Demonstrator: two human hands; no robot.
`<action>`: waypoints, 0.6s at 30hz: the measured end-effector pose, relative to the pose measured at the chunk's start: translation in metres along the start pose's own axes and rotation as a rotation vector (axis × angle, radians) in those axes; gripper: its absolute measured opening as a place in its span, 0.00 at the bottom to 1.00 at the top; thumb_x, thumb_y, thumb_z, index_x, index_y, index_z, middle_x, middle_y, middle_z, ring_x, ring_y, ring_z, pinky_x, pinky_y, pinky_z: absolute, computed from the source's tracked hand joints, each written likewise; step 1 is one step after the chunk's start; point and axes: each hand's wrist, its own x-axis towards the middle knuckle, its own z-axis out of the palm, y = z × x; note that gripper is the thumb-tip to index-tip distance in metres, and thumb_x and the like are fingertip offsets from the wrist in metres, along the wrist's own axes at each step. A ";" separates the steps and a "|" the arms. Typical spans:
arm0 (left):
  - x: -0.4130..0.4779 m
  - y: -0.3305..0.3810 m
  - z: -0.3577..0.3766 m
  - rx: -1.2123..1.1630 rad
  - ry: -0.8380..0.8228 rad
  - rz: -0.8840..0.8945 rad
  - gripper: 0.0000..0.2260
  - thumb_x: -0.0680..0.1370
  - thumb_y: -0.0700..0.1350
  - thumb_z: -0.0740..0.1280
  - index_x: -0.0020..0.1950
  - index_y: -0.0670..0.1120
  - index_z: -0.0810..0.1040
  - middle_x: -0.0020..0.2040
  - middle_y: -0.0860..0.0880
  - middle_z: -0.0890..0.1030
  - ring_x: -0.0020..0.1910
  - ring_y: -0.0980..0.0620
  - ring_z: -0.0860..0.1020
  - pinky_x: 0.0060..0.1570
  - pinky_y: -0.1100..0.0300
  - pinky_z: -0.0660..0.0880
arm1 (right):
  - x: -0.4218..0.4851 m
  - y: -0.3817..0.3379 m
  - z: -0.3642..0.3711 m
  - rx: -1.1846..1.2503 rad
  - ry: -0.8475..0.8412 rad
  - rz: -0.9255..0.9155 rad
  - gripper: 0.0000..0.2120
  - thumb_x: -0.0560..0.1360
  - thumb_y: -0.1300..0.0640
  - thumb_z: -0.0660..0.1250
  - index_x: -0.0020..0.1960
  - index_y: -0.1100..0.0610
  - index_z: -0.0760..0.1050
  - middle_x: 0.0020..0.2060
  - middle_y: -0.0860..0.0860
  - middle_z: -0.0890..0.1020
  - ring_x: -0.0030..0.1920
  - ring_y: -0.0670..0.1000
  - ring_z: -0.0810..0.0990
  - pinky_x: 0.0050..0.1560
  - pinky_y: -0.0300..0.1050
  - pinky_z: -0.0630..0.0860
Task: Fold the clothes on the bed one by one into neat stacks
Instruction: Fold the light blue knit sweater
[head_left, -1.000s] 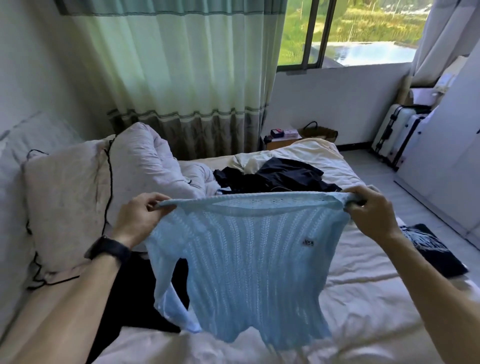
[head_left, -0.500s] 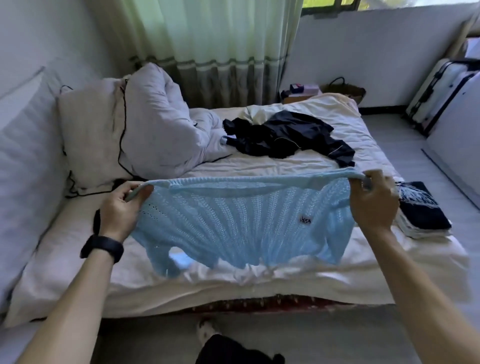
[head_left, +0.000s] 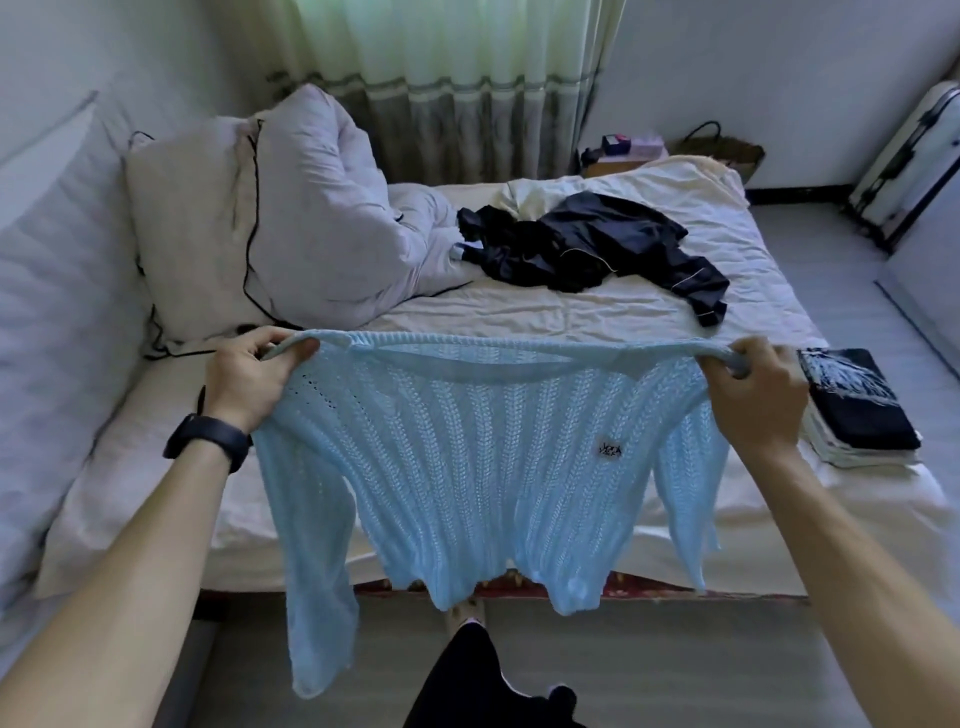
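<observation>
I hold a light blue knitted sweater (head_left: 467, 457) spread out in the air over the near edge of the bed (head_left: 571, 312). My left hand (head_left: 249, 379) grips its left shoulder and my right hand (head_left: 753, 395) grips its right shoulder. The body and both sleeves hang down past the mattress edge, and a small dark label shows on the chest. A crumpled dark garment (head_left: 597, 244) lies unfolded further back on the bed. At the bed's right near corner sits a folded stack (head_left: 852, 405) with a dark piece on top.
A bunched white duvet (head_left: 311, 218) and a pillow (head_left: 62, 291) fill the bed's left side. A curtain (head_left: 441, 78) hangs behind, with a low table and basket (head_left: 727, 148) beside it. A suitcase (head_left: 914, 161) stands at the right wall. My legs show at the bottom edge.
The view has tilted down and pulled back from the bed. The sweater has come toward me, and its hem now hangs free off the mattress edge. Both hands keep their grip on the shoulders.
</observation>
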 end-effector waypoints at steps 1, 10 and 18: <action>0.006 -0.005 0.005 0.018 -0.007 -0.019 0.06 0.73 0.53 0.77 0.39 0.63 0.83 0.33 0.62 0.82 0.34 0.61 0.75 0.39 0.63 0.72 | 0.005 0.000 0.007 -0.015 -0.029 0.004 0.16 0.75 0.53 0.76 0.52 0.65 0.80 0.48 0.67 0.79 0.48 0.66 0.77 0.47 0.50 0.67; 0.118 -0.068 0.086 0.179 -0.129 -0.194 0.06 0.74 0.53 0.75 0.41 0.53 0.83 0.35 0.57 0.83 0.37 0.57 0.78 0.40 0.61 0.72 | 0.079 -0.013 0.137 -0.115 -0.277 0.102 0.15 0.76 0.54 0.74 0.56 0.63 0.80 0.54 0.65 0.77 0.53 0.66 0.77 0.51 0.52 0.70; 0.251 -0.161 0.197 0.270 -0.262 -0.317 0.10 0.76 0.55 0.73 0.43 0.49 0.83 0.40 0.50 0.83 0.43 0.48 0.80 0.43 0.56 0.72 | 0.151 0.005 0.315 -0.230 -0.397 0.316 0.14 0.78 0.51 0.70 0.57 0.60 0.78 0.57 0.63 0.74 0.55 0.65 0.77 0.56 0.53 0.71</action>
